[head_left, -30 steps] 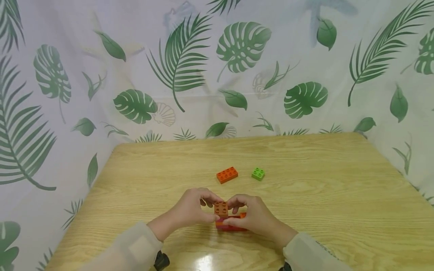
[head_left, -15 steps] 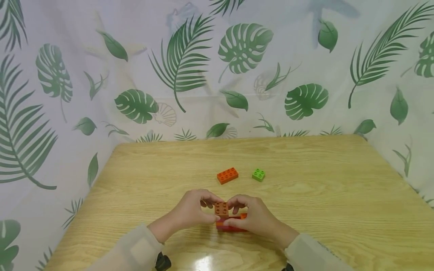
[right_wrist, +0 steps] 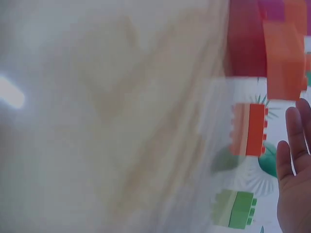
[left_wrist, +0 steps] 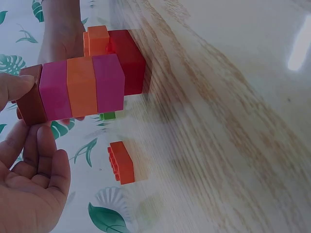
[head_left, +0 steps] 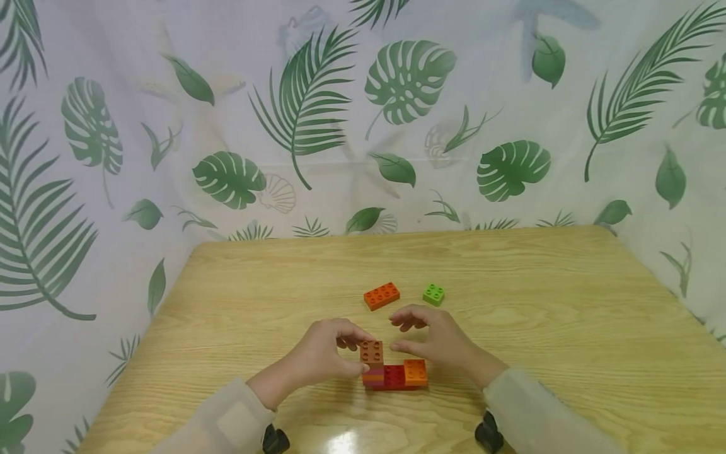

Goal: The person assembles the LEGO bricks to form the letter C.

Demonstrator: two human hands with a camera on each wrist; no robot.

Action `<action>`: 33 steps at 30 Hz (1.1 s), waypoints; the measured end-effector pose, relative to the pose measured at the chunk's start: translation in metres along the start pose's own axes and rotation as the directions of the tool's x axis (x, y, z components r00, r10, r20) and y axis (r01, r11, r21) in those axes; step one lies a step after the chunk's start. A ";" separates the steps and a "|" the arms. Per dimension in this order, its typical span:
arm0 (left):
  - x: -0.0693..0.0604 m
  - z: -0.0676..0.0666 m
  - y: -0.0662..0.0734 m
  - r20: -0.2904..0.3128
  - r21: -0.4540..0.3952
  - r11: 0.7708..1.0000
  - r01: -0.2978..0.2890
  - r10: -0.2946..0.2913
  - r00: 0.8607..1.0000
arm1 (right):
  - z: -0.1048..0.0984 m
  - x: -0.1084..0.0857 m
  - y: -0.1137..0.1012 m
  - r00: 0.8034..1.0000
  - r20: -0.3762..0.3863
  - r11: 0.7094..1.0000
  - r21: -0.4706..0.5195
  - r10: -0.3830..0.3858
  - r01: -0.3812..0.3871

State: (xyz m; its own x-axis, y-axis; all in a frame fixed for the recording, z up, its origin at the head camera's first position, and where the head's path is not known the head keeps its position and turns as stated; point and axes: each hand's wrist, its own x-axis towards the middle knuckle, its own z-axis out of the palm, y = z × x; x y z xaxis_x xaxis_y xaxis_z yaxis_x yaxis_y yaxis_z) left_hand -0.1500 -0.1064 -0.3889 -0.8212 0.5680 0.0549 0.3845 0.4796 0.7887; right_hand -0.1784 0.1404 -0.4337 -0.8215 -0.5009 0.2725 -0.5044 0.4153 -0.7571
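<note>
A brown toy brick [head_left: 371, 353] tops a short stack of purple [left_wrist: 53, 91], orange and purple bricks. That stack stands on the left end of a long red brick [head_left: 394, 376], whose right end carries a small orange brick [head_left: 416, 372]. My left hand [head_left: 331, 350] pinches the brown brick between thumb and fingers, plainly so in the left wrist view. Just right of the stack and above the red brick, my right hand [head_left: 437, 334] holds nothing, its fingers relaxed and apart from the bricks.
An orange-red eight-stud brick [head_left: 382, 296] lies behind the hands on the wooden table [head_left: 255, 277]. To its right sits a small green brick [head_left: 433, 294]. A leaf-printed cloth [head_left: 340, 126] hangs along the back and sides.
My right hand has let go of the brick stack and moved up and to the right, uncovering the red and small orange bricks. The left hand keeps its grip.
</note>
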 end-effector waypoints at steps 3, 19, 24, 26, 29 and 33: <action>0.000 0.000 -0.001 0.000 0.002 1.000 0.000 0.000 1.000 | -0.002 0.008 0.007 1.000 -0.007 0.998 -0.055 0.020 -0.020; -0.001 -0.001 0.000 -0.007 -0.006 1.000 -0.011 0.011 1.000 | -0.008 0.052 0.024 0.999 0.036 0.973 -0.231 0.038 -0.029; -0.001 0.000 0.000 -0.009 -0.011 1.000 -0.019 0.019 1.000 | -0.007 0.059 0.029 0.995 0.065 0.961 -0.271 0.081 -0.060; -0.001 0.000 0.000 -0.007 -0.020 1.000 -0.020 0.020 1.000 | -0.007 0.061 0.029 0.990 0.083 0.959 -0.272 0.111 -0.085; -0.001 0.000 0.000 -0.007 -0.024 1.000 -0.016 0.015 1.000 | -0.007 0.066 0.031 0.983 0.107 0.954 -0.277 0.147 -0.113; -0.001 -0.001 0.002 -0.005 -0.019 1.000 -0.008 0.008 1.000 | -0.007 0.071 0.035 0.972 0.125 0.952 -0.263 0.197 -0.159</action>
State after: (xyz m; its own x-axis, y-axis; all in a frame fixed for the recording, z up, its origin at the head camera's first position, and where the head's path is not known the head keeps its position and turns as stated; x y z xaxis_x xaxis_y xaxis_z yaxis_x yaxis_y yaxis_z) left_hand -0.1493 -0.1068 -0.3869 -0.8202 0.5684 0.0644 0.3831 0.4622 0.7997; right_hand -0.2558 0.1245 -0.4368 -0.8647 -0.5005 0.0418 -0.4197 0.6743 -0.6076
